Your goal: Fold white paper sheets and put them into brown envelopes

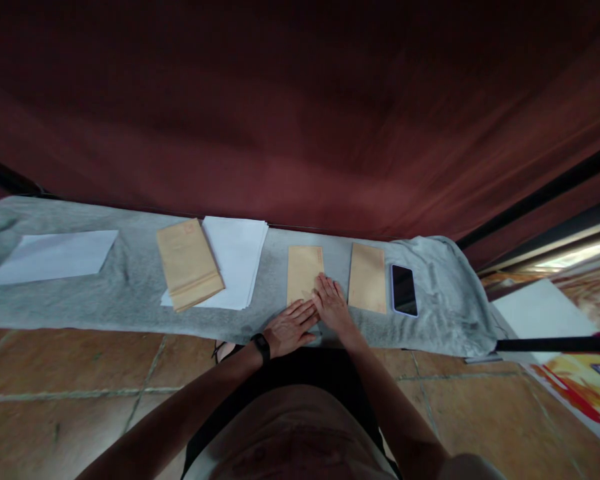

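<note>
A brown paper envelope (303, 270) lies flat on the grey cloth, its lower part covered by both hands. My left hand (291, 328), with a black band on the wrist, rests open across the envelope's lower edge. Beside it, my right hand (331, 305) lies flat on the envelope's lower right side, fingers stretched out and close to the left fingertips. Just right of that hand is a second brown envelope (367, 277). To the left, a stack of brown envelopes (187, 257) sits partly over a pile of white paper (237, 260).
A phone (404, 291) lies right of the second envelope. More white paper (60, 255) is at the far left of the narrow cloth-covered surface (135, 267). A dark red curtain (280, 147) hangs behind. A white board (545, 313) and a colourful box (587, 383) stand low at right.
</note>
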### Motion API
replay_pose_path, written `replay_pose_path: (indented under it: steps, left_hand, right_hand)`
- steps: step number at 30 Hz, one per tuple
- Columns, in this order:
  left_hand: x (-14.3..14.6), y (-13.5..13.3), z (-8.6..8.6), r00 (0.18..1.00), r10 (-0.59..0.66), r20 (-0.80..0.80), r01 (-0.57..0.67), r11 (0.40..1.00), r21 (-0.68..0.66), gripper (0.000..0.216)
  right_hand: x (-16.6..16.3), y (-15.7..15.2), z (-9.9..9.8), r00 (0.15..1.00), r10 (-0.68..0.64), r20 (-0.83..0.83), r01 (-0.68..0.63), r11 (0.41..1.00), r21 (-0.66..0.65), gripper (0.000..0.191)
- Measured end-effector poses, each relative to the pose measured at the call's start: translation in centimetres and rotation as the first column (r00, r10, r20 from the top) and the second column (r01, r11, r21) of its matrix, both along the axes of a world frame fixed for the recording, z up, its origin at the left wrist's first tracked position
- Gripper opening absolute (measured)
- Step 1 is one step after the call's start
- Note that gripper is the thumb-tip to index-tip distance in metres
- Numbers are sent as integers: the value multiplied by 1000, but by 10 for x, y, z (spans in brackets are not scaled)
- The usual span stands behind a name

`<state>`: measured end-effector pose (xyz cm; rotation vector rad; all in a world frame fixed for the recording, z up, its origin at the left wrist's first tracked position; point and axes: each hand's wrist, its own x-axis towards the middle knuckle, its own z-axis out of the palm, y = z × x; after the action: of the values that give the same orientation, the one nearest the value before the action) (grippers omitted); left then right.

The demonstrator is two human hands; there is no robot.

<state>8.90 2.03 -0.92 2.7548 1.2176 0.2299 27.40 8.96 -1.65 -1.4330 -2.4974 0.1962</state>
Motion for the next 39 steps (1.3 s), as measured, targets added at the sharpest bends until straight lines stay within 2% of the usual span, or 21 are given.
replay_pose_path:
  steps: [6, 10, 17, 24, 30, 36, 39]
  left_hand:
    - [2, -2, -1, 998, 10, 58, -13, 999, 42, 52]
    - [2, -1, -3, 999, 7, 49, -9, 999, 46, 49]
    - [2, -2, -4, 999, 10, 31, -10, 1000, 17, 46]
    - [2, 1, 5, 1000, -9, 18, 9, 1000, 27, 59]
    - [1, 2, 3, 999, -21, 27, 20, 999, 41, 58]
    - [1, 1, 5, 999, -17, 48, 15, 999, 35, 57]
    - [1, 1, 6, 998, -20, 60, 18, 999, 28, 58]
  right_hand:
    - [1, -19, 1, 999, -32, -30, 31, 999, -9, 54]
    - [-19, -19, 4, 993, -109, -41, 108, 994, -30, 54]
    - [-60, 18, 7, 999, -32, -14, 31, 995, -91, 56]
    - [-54, 65, 3, 1000, -8, 8, 8, 998, -63, 53]
    - [-52, 88, 2, 995, -99, 6, 99, 991, -85, 59]
    - [-64, 92, -1, 967, -256, -10, 254, 963, -93, 64]
    - [-71, 92, -2, 967, -254, -18, 251, 963, -99, 66]
